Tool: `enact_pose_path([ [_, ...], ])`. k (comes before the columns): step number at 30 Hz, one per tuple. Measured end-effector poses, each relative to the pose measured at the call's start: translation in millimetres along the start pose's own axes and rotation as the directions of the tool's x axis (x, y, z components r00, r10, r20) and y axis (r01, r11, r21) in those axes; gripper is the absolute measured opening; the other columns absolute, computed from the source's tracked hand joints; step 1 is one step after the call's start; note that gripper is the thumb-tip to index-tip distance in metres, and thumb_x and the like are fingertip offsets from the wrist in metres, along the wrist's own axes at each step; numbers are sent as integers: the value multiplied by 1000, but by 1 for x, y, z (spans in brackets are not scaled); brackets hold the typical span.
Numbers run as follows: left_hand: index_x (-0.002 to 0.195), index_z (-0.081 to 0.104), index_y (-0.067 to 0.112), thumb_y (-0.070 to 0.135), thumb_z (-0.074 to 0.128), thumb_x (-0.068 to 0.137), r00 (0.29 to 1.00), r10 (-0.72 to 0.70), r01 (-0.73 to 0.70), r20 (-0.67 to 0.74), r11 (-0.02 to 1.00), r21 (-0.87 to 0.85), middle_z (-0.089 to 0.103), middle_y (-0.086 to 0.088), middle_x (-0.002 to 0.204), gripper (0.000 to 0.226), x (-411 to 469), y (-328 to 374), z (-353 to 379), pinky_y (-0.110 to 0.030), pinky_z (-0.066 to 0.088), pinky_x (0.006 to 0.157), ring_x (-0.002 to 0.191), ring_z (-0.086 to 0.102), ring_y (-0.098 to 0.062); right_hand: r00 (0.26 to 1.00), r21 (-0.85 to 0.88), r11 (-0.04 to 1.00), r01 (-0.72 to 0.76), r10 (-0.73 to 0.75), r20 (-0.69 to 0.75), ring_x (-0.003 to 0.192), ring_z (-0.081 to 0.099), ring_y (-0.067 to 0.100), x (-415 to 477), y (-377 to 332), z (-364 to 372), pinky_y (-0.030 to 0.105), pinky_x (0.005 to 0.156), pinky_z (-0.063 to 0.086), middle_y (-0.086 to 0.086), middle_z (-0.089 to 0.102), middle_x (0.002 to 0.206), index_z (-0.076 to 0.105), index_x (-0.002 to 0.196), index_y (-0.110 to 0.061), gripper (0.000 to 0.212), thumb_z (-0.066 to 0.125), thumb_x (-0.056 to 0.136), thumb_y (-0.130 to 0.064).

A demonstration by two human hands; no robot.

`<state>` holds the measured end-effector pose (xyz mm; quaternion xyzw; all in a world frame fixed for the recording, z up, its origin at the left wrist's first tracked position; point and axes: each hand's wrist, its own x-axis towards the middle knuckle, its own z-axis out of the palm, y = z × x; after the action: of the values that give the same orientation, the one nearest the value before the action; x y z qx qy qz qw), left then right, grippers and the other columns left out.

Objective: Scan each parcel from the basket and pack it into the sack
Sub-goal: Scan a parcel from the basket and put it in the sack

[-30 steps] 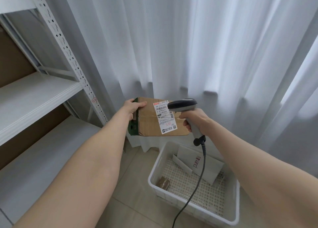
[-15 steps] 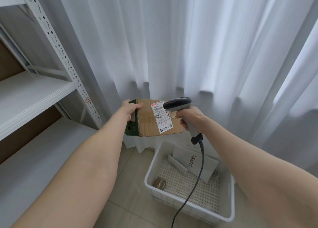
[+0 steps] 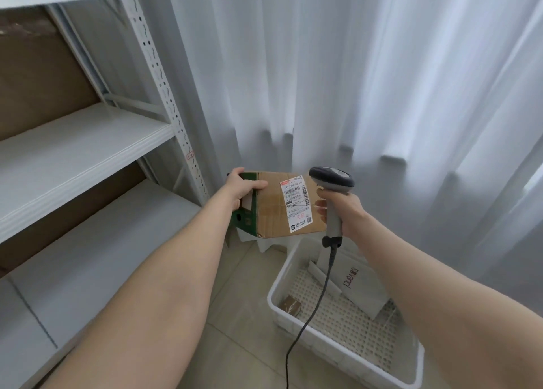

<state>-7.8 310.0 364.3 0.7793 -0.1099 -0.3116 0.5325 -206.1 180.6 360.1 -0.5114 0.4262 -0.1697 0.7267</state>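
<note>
Risk: cardboard parcel is held by one corner only and could tilt or drop. Barcode scanner sits just right of the shipping label, so the read may miss.

Left hand grips the parcel's top-left corner, thumb across the front. Right hand is wrapped round the scanner handle. Basket is below the right hand. Sack not visible.

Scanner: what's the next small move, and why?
Probably tip the scanner head down toward the barcode on the label. The left hand holds the box label-up, and the right hand has the head beside the label's top right corner, not clearly aimed at it.
</note>
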Motion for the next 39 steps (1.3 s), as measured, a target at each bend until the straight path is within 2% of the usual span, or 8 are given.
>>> enact_pose_path([
  [2,139,36,24,20,83,69,1000,16,-16,-23,1000,-10,49,-2,113,85,-13,-16,-14,-37,44,73,94,50,-20,1000,51,999,-10,9,30,59,68,19,-4,12,13,29,51,54,9,67,80,61,103,-4,21,70,87,-14],
  [5,123,51,26,38,82,69,992,-20,-2,-127,986,-168,59,-5,114,64,-36,-38,-36,-44,48,85,101,55,-24,996,91,995,-35,27,84,92,70,33,-17,38,33,49,85,57,15,71,103,61,117,-3,37,73,84,-16],
  [8,96,56,27,53,73,74,949,-92,-6,-301,951,-310,65,-4,99,39,-73,-59,-61,-35,48,73,90,60,-21,993,99,995,-32,21,113,87,70,29,-41,63,55,49,88,56,11,73,96,65,110,-7,32,75,82,-18],
  [13,97,52,24,21,75,77,813,-147,-50,-563,946,-320,63,-5,102,31,-143,-110,-119,-34,53,67,88,62,-21,996,111,993,-43,34,83,99,65,31,-80,94,88,50,94,52,10,69,106,61,110,-13,40,79,78,-29],
  [17,113,53,11,20,69,82,756,-242,-19,-608,921,-390,65,-7,99,36,-206,-145,-172,-28,41,55,75,58,-13,976,85,992,-93,74,205,104,64,31,-117,119,123,50,96,51,12,67,115,59,119,-13,46,78,80,-28],
  [24,72,57,15,17,60,82,617,-337,10,-711,907,-421,61,-1,70,10,-302,-208,-263,-26,42,58,64,56,-12,889,-116,984,-134,172,425,101,60,29,-193,177,214,52,97,49,10,62,112,57,113,-14,38,77,81,-23],
  [29,76,54,17,13,54,84,572,-402,130,-715,905,-405,60,-4,81,9,-354,-276,-335,-30,41,62,70,54,-16,877,-169,973,-158,217,428,104,59,31,-244,244,286,51,100,48,14,61,113,54,126,-3,51,76,82,-15],
  [39,102,60,7,2,53,75,582,-576,344,-574,814,-467,68,-15,97,28,-379,-449,-460,-44,55,84,91,67,-31,919,-254,942,-218,286,272,95,60,28,-317,404,404,41,91,49,0,64,88,64,104,-12,31,79,78,-16],
])
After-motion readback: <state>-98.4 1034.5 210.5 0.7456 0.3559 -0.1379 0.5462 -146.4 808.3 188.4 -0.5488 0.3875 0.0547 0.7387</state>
